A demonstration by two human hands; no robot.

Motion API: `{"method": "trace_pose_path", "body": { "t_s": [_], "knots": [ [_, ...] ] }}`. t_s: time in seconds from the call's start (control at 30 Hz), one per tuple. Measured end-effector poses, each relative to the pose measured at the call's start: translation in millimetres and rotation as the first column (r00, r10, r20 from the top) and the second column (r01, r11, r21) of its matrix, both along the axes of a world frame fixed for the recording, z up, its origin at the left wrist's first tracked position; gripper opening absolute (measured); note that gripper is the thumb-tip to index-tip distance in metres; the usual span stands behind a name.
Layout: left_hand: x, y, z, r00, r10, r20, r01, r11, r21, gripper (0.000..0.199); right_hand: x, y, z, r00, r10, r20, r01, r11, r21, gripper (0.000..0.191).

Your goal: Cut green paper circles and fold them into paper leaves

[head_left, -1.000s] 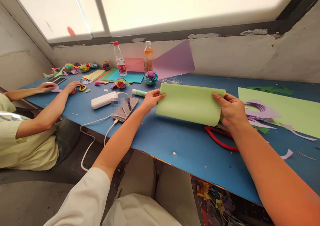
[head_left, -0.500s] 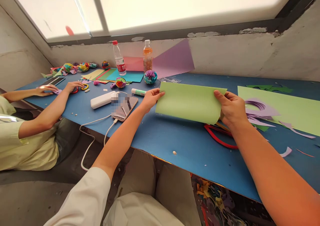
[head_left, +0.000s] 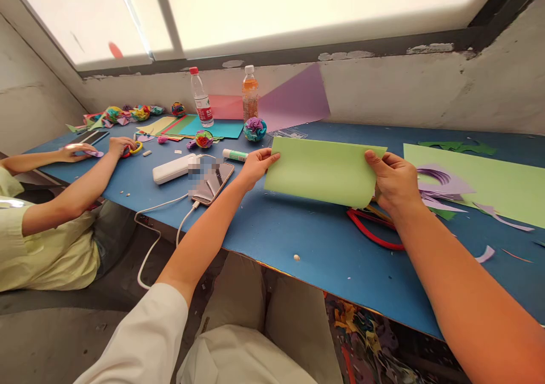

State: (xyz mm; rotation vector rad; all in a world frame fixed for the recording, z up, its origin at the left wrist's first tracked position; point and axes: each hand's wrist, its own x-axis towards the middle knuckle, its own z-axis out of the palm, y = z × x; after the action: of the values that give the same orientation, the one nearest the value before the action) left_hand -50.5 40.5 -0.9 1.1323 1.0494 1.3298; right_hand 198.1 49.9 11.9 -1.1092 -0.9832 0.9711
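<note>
A light green sheet of paper (head_left: 321, 171) is held up a little above the blue table, its top edge looking folded. My left hand (head_left: 258, 167) pinches its left end between thumb and fingers. At the right end my right hand (head_left: 395, 182) grips it, thumb in front and fingers behind. Partly hidden below my right hand lies a pair of scissors with red handles (head_left: 368, 233). Beyond that hand, another green sheet (head_left: 506, 188) lies flat under cut purple paper pieces (head_left: 447, 181).
Near my left forearm lie a phone (head_left: 213, 184), a white power bank (head_left: 172, 169) with cable and a glue stick (head_left: 235, 155). Two bottles (head_left: 250, 97) and a paper ball (head_left: 255, 129) stand behind. At left, a co-worker's hand (head_left: 121, 146) holds scissors (head_left: 135, 149).
My hands and the green sheet stay almost in place. At left, the co-worker's hand on the scissors has drawn back slightly leftward.
</note>
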Motion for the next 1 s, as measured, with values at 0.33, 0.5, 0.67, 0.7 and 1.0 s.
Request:
{"method": "trace_pose_path", "body": {
  "t_s": [0.33,0.5,0.67,0.7,1.0],
  "knots": [
    [-2,3,-6.0,1.0,0.009,-0.017,-0.009,0.999,0.045,0.019,1,6,-3.9,1.0,-0.007,-0.024,0.008,0.998,0.069,0.027],
    [-1,1,-5.2,1.0,0.011,-0.003,-0.011,0.999,0.052,0.019,3,6,-6.1,1.0,-0.019,0.011,0.018,0.995,0.1,0.024],
    [-1,2,-6.8,1.0,0.021,0.001,-0.021,0.998,0.064,0.023,5,7,-9.1,0.999,0.018,0.035,-0.022,0.99,0.139,0.031],
    [-2,2,-7.2,1.0,0.022,-0.002,-0.022,0.998,0.066,0.025,6,8,-9.5,0.999,0.021,0.033,-0.025,0.989,0.145,0.032],
    [-3,5,-10.8,1.0,0.004,0.001,-0.004,0.995,0.1,0.037,9,12,-12.1,0.997,0.024,0.069,-0.033,0.991,0.13,0.029]
  ]
}}
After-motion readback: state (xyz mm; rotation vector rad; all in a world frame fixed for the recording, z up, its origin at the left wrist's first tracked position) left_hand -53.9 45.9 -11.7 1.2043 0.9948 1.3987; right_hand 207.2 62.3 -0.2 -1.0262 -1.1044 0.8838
